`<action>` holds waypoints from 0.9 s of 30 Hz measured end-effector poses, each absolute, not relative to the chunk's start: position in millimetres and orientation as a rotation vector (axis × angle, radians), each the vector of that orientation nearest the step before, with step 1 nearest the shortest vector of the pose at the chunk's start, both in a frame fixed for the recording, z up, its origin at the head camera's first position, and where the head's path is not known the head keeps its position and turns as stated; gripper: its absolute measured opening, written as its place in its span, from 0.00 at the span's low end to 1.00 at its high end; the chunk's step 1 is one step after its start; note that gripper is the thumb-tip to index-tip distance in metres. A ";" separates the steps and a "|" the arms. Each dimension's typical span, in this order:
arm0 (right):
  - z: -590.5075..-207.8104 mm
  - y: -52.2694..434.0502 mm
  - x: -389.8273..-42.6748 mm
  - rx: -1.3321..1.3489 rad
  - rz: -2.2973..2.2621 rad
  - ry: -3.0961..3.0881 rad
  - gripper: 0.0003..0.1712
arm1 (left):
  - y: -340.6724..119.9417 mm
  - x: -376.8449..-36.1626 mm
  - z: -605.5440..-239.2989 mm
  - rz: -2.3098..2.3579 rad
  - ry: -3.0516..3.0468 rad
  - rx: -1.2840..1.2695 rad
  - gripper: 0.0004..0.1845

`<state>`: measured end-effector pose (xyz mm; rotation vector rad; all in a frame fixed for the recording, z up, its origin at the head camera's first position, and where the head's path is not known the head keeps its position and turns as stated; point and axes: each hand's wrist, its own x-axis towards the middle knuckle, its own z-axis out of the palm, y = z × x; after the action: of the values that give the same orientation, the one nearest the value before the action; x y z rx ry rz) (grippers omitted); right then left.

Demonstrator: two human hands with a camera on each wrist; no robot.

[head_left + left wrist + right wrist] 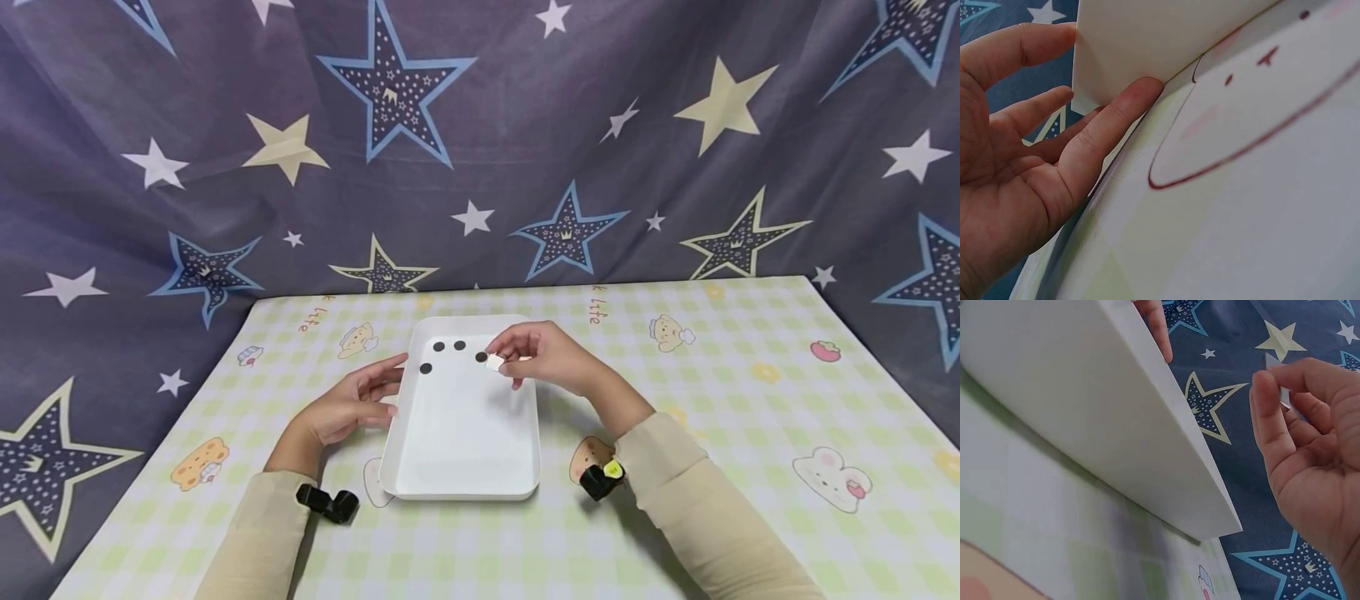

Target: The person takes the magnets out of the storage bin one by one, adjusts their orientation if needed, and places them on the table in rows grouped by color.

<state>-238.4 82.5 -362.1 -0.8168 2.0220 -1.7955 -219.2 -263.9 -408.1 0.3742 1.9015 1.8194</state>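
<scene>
A white rectangular tray lies on the checked tablecloth in front of me. Several black round discs lie in its far end. My right hand hovers over the tray's far right part and pinches a small white piece between thumb and fingers; in the right wrist view the white piece shows between the fingertips beside the tray's outer wall. My left hand rests with straight fingers against the tray's left wall.
The tablecloth carries cartoon prints and covers the whole table. A dark star-patterned curtain hangs behind and to both sides. Small black wrist cameras sit at both cuffs.
</scene>
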 end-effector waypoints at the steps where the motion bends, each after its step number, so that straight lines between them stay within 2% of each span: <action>1: -362.1 83.5 -237.6 -0.808 -1.807 2.034 0.15 | -264.0 -219.1 -407.9 1.819 1.904 0.373 0.48; 12: -361.7 99.7 -227.1 -0.677 -1.840 2.169 0.10 | -264.7 -219.7 -409.2 1.815 1.911 0.376 0.47; 27: -352.7 123.7 -220.5 -0.613 -1.877 2.263 0.09 | -265.2 -220.6 -410.6 1.818 1.911 0.377 0.47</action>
<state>-220.5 123.7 -352.7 -0.6130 2.2631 -1.8767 -220.6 -265.2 -410.6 0.3769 1.9113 1.8175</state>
